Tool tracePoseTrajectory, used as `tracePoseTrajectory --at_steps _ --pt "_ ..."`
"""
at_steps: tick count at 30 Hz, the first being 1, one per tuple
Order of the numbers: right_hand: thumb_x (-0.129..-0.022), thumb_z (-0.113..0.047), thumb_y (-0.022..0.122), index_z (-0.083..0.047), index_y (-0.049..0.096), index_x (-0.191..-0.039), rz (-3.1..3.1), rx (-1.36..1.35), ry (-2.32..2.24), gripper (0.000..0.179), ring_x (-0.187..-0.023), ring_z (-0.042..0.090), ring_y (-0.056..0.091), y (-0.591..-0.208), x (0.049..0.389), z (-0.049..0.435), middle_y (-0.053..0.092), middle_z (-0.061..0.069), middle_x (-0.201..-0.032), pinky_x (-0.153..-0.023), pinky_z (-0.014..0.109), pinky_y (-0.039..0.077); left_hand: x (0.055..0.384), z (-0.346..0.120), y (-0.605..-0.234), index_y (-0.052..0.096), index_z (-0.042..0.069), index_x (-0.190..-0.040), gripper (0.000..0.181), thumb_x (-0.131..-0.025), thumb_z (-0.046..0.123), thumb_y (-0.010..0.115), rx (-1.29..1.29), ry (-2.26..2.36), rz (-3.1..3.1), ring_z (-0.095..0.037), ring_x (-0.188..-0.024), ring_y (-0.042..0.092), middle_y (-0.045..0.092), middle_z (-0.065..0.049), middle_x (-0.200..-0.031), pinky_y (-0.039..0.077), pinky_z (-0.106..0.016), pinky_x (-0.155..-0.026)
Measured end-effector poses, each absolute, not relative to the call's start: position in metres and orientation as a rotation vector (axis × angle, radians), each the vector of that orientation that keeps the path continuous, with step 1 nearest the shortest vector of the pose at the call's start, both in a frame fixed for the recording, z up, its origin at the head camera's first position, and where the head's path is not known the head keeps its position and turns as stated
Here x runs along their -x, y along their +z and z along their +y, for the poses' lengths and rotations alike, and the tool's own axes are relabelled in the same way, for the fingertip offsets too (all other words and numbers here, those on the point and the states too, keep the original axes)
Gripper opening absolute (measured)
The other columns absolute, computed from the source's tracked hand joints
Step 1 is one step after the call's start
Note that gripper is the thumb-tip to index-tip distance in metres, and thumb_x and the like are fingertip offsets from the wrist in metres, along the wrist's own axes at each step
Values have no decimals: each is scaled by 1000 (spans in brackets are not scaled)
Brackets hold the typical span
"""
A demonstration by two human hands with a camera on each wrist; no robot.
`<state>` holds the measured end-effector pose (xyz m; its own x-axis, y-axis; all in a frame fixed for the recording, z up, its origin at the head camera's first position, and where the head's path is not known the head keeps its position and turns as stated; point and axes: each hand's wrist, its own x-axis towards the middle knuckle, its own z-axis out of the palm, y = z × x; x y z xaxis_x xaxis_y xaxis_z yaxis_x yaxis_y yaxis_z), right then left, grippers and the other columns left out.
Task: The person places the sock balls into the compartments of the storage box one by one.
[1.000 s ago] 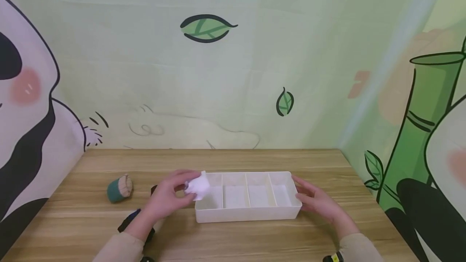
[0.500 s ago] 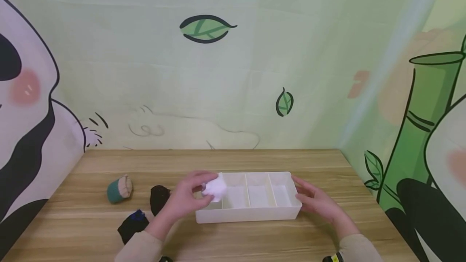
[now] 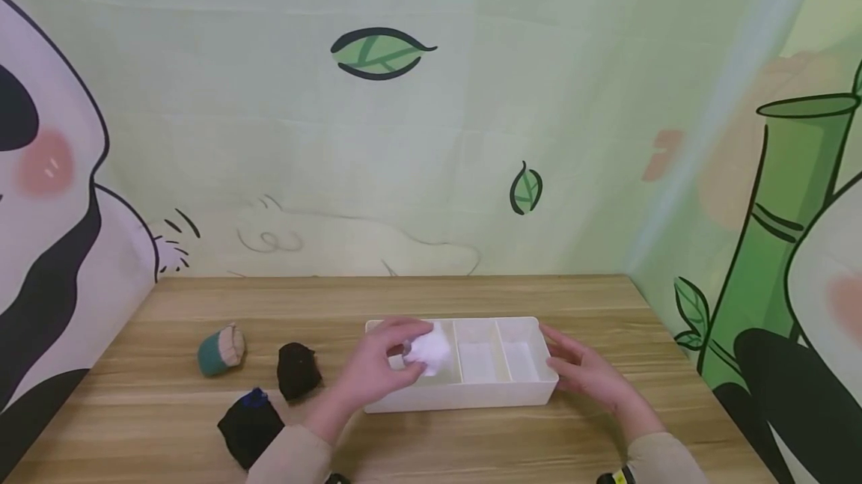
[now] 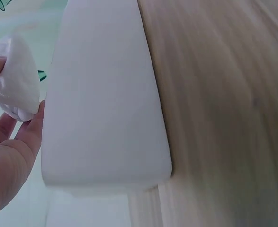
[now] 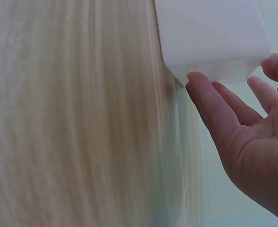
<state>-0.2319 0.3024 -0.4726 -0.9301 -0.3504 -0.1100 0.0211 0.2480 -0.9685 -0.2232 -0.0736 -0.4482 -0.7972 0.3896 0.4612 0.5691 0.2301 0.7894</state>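
My left hand [image 3: 377,368] pinches a white balled-up sock [image 3: 431,349] between thumb and fingers, over the left half of a white divided box [image 3: 465,396]. In the left wrist view the soft white sock [image 4: 16,78] shows beside the box's long wall [image 4: 101,94], at rim level. The fingers of my right hand [image 3: 592,375] touch the box's right end. Seen from the right wrist, this hand [image 5: 252,137] has its fingers fairly straight, tips against the end wall. The compartments on the right hold nothing; my left hand hides part of the leftmost one.
Left of the box lie a black sock bundle [image 3: 298,372], a black bundle with a blue patch [image 3: 251,428] and a teal and beige rolled sock [image 3: 222,349]. They rest on a wooden table [image 3: 512,446]. A printed cloth backdrop [image 3: 431,132] rises behind the table.
My left hand has moved right with the white sock, from the box's left end to over its second compartment, uncovering the black bundles. My right hand and the box stay put.
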Motion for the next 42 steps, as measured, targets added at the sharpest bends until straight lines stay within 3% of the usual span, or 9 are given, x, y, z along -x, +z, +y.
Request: tracePoseTrajectory --at_steps 13,22,34,42 --pt "-101 -16 58 -7 22 -157 2222 302 -1737 67 -134 48 37 -471 230 303 24 36 -153 -95 48 50 220 -40 -446 70 8 -123 47 -78 -2 79 955 -1608 -2307 -22 -99 61 62 -9 -123 56 -37 -86" --pt "-101 -16 59 -7 23 -157 2221 305 -1739 67 -133 48 38 -471 230 303 24 35 -153 -95 47 50 224 -16 -438 69 5 -123 45 -79 -1 77 965 -1640 -2345 -26 -107 60 61 -13 -126 54 -35 -89" --pt "-100 -14 59 -9 25 -157 2236 263 -1740 66 -133 49 38 -474 231 300 25 35 -153 -94 47 50 227 9 -444 70 6 -122 46 -77 -1 78 1019 -1674 -2287 -20 -101 60 63 -8 -121 55 -35 -85" --pt "-100 -16 59 -9 26 -157 2252 259 -1735 65 -131 48 42 -473 230 301 27 37 -151 -93 47 51 228 24 -444 70 7 -123 46 -78 2 79 1035 -1627 -2309 -19 -106 59 64 -8 -122 54 -28 -85"
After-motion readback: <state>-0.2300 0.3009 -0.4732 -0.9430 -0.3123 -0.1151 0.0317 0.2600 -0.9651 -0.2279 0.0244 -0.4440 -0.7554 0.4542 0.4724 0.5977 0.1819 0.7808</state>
